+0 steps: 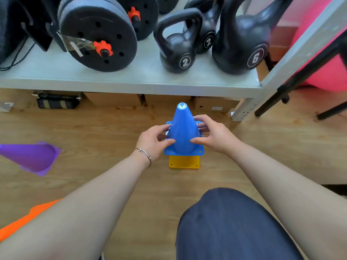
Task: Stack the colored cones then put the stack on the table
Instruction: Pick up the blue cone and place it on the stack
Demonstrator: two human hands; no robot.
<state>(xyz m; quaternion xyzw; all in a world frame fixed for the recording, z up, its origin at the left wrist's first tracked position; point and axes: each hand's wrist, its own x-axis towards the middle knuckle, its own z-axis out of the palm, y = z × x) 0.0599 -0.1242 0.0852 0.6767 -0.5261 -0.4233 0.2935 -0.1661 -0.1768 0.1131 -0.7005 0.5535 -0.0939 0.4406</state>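
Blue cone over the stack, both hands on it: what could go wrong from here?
1. The blue cone sits above the yellow base; its base looks slightly skewed, so it may seat crooked.
2. The purple cone and orange cone lie tipped on the floor, beside the left arm; reaching could knock them.

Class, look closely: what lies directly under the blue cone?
Under the blue cone a yellow base shows, with a thin green edge below it. Their cone bodies are covered, so any further cones cannot be counted.
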